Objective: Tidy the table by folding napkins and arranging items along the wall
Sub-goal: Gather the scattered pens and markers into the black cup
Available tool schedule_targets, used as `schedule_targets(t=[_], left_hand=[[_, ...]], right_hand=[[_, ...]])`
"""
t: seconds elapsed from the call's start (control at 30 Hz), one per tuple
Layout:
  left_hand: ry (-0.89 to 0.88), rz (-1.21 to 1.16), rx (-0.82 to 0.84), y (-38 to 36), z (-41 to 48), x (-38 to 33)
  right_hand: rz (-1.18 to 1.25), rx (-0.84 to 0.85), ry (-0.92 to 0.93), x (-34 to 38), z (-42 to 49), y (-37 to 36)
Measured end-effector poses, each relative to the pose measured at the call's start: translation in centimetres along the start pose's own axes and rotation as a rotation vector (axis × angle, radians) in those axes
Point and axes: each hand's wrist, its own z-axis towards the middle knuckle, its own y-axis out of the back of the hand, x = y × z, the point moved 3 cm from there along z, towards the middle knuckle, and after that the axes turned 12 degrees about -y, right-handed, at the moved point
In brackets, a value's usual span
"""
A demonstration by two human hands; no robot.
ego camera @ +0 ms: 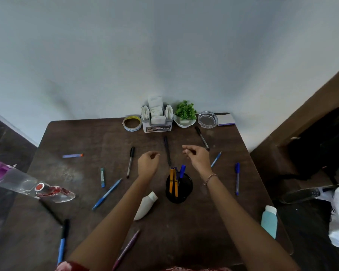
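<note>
I see left hand (pixel 148 163), right hand (pixel 197 160) loosely curled, empty, over table (pixel 86 137) middle. Black pen (pixel 167 150) between them, pointing at far edge; left hand nearer.

My left hand (pixel 148 163) and right hand (pixel 197 157) hover above the middle of the tabletop (pixel 86 137), fingers (pixel 154 155) loosely curled, holding nothing. Far off, against the wall (pixel 164 55), stand a tape roll (pixel 132 122), a napkin holder (pixel 157 122), a small green plant (pixel 185 113), a glass ashtray (pixel 207 118) and a notebook (pixel 225 119) in a row. Near me a black pen cup (pixel 178 189) holds yellow and blue pens, with a white tube (pixel 146 205) lying just left of it. Loose pens (pixel 130 162) lie scattered left and right.
</note>
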Motion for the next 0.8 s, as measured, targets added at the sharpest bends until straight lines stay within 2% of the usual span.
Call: schedule_targets(t=[0.13, 0.3, 0.43, 0.6, 0.8], left_hand=[[0.273, -0.224, 0.011, -2.0, 2.2, 1.9], [0.416, -0.381, 0.062, -4.5, 4.0, 2.6], [0.469, -0.385, 0.055, -5.7, 4.8, 2.9], [0.524, -0.387, 0.025, -6.5, 5.6, 4.0], [0.561, -0.373, 0.099, -6.8, 5.9, 3.8]], right_hand=[[0.104, 0.246, -0.28, -1.6, 3.1, -1.8], [0.143, 0.374, -0.463, -3.5, 5.6, -3.9], [0.177, 0.412, -0.539, -4.3, 6.3, -4.8], [0.211, 0.361, -0.561, -4.7, 6.7, -5.2], [0.134, 0.395, -0.562, -4.5, 6.8, -6.1]])
